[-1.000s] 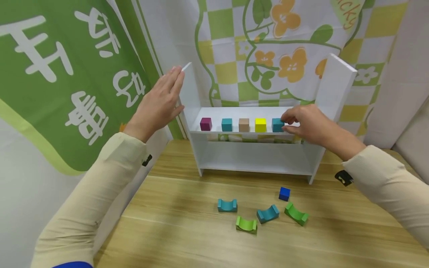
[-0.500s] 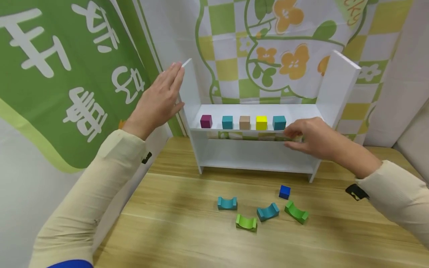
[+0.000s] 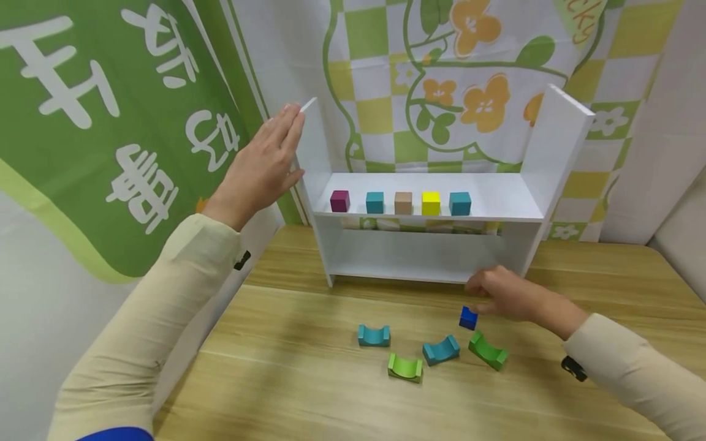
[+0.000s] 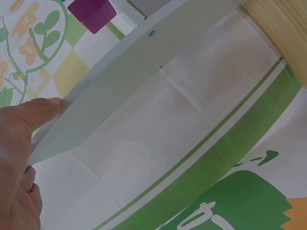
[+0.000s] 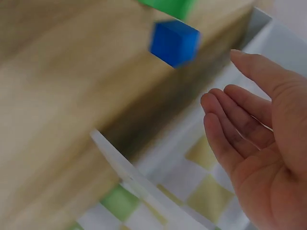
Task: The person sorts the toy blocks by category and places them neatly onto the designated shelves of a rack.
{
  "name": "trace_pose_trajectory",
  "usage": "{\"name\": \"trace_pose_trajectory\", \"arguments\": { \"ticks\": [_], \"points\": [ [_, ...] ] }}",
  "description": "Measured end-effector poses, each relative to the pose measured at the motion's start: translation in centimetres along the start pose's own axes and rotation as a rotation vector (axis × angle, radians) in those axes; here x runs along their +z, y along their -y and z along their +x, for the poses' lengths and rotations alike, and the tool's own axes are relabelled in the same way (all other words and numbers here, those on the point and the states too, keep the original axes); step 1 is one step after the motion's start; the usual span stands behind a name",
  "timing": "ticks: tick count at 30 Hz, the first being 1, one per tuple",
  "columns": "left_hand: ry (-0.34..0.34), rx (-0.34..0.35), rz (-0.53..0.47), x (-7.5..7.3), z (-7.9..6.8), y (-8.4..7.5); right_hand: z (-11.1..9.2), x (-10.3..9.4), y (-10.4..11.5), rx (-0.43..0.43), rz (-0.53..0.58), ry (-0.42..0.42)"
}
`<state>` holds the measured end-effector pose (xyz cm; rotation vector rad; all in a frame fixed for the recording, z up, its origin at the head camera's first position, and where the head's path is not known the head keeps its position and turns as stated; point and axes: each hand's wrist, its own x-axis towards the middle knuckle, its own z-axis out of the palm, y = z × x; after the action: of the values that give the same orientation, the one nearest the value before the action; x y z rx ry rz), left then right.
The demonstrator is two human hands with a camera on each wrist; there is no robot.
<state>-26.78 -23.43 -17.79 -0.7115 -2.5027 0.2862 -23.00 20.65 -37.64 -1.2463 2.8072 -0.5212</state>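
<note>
On the upper board of a white shelf [image 3: 485, 195] stands a row of cubes: purple [image 3: 339, 201], teal [image 3: 375, 203], tan [image 3: 403, 203], yellow [image 3: 431, 203] and another teal [image 3: 460, 204]. My left hand [image 3: 259, 165] rests against the shelf's left side panel [image 4: 112, 88], fingers straight, the thumb touching its edge in the left wrist view. Over the table, my right hand [image 3: 504, 294] hovers at a blue cube [image 3: 468, 318], partly covering it in the head view. Fingers and thumb are apart with nothing between them in the right wrist view, where the blue cube [image 5: 174, 43] sits beyond them.
Two teal arch blocks [image 3: 374, 335] [image 3: 441, 350] and two green arch blocks [image 3: 405, 367] [image 3: 488, 351] lie on the wooden table [image 3: 309, 380] before the shelf. Patterned cloth [image 3: 375, 79] hangs behind it, and a green cloth banner [image 3: 83, 159] at left.
My right hand has let go of the right-hand teal cube on the upper board, drawn back and come down to the blue cube. The left hand stays at the side panel.
</note>
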Motion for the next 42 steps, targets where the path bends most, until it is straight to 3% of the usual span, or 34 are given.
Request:
{"name": "trace_pose_trajectory", "arguments": {
  "ticks": [4, 8, 13, 21, 29, 42],
  "points": [
    [-0.001, 0.002, 0.001, 0.1, 0.0, 0.0, -0.3, 2.1, -0.8, 0.002, 0.001, 0.016],
    [-0.001, 0.005, 0.004, 0.1, 0.0, 0.0, -0.3, 3.3, -1.1, 0.068, 0.015, 0.043],
    [0.003, 0.003, 0.015, 0.0, 0.0, 0.0, -0.2, 3.9, -1.3, 0.117, 0.032, 0.065],
    [0.012, 0.001, 0.009, -0.1, 0.0, 0.0, -0.1, 3.8, -1.3, 0.125, 0.06, 0.081],
    [-0.003, 0.009, 0.016, 0.1, 0.0, 0.0, -0.1, 1.2, -1.1, 0.081, 0.099, 0.106],
    [0.009, 0.005, 0.023, 0.0, 0.1, 0.0, -0.5, -6.4, 0.6, 0.053, 0.045, 0.102]
  ]
}}
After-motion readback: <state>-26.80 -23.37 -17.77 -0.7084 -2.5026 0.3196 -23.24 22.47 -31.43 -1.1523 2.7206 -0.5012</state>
